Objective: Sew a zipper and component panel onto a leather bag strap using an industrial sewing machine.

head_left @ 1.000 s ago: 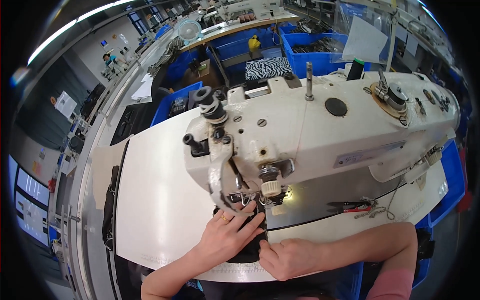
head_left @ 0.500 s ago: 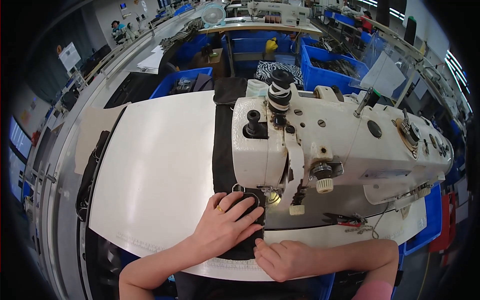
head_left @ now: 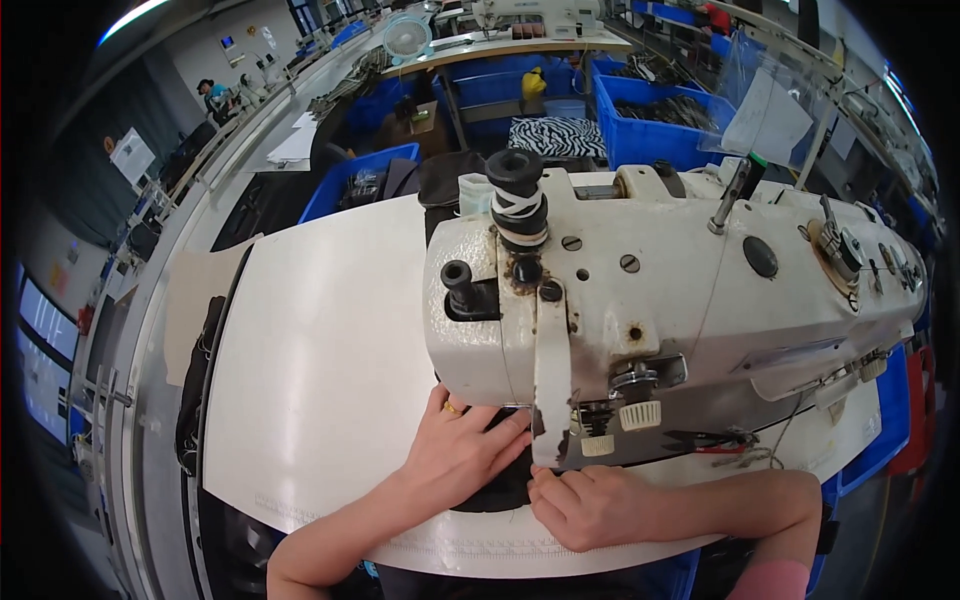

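Note:
A strip of black fabric (head_left: 500, 487) lies on the white sewing machine bed, its middle hidden beneath the machine head (head_left: 640, 290). My left hand (head_left: 455, 452), with a ring on one finger, rests flat on the strip with fingers stretched toward the needle area. Some of its fingertips pass out of sight behind the machine head. Beside the fabric's right edge, my right hand (head_left: 590, 503) is closed, thumb and forefinger pinching that edge. The needle and presser foot are hidden from this angle.
Red-handled thread snips (head_left: 710, 441) lie right of my right hand, beside loose thread. Blue bins (head_left: 660, 125) of dark pieces stand beyond the machine. Black fabric with metal rings (head_left: 200, 390) hangs at the table's left edge. Another sewing machine (head_left: 535, 18) stands far back.
My view has shifted closer, so the machine head looks larger and further left, covering more of the fabric. The metal ring and zipper-like trim by my left fingers are now hidden.

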The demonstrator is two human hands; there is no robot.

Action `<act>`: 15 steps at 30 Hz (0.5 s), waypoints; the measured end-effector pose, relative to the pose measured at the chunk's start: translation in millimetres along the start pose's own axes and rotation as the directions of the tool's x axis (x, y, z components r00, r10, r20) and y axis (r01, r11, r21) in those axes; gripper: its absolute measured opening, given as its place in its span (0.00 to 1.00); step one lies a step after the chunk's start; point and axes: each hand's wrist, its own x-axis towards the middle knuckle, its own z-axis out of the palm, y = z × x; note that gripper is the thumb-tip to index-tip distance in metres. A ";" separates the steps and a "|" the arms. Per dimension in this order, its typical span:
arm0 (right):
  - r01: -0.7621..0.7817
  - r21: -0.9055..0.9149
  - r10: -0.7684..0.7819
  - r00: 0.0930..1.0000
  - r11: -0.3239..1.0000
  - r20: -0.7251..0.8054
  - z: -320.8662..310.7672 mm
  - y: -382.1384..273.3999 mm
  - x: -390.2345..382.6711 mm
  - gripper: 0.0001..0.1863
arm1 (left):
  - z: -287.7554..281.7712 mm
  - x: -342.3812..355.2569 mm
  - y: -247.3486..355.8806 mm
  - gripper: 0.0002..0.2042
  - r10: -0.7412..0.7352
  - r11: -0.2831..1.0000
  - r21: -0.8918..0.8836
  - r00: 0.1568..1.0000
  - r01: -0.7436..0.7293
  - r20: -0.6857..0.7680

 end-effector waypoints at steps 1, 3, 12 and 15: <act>-0.005 -0.003 0.005 1.000 1.000 0.000 -0.3 -0.6 0.1 0.04 | 1.0 0.2 -1.0 0.11 0.001 0.999 -0.038 1.000 -0.001 -0.003; -0.011 -0.006 0.011 1.000 1.000 0.024 -1.1 -2.6 1.4 0.05 | 3.1 0.7 -3.4 0.10 0.006 1.000 -0.021 1.000 -0.006 -0.029; -0.049 0.024 0.049 0.999 0.999 -0.018 0.2 -2.2 0.3 0.09 | -23.8 -10.8 2.0 0.22 0.183 0.964 -0.199 0.983 -0.178 0.007; -0.057 0.001 0.057 0.998 0.998 0.007 -0.5 0.4 -1.3 0.09 | -36.9 -7.2 9.7 0.25 0.119 0.974 -0.210 0.977 -0.080 0.179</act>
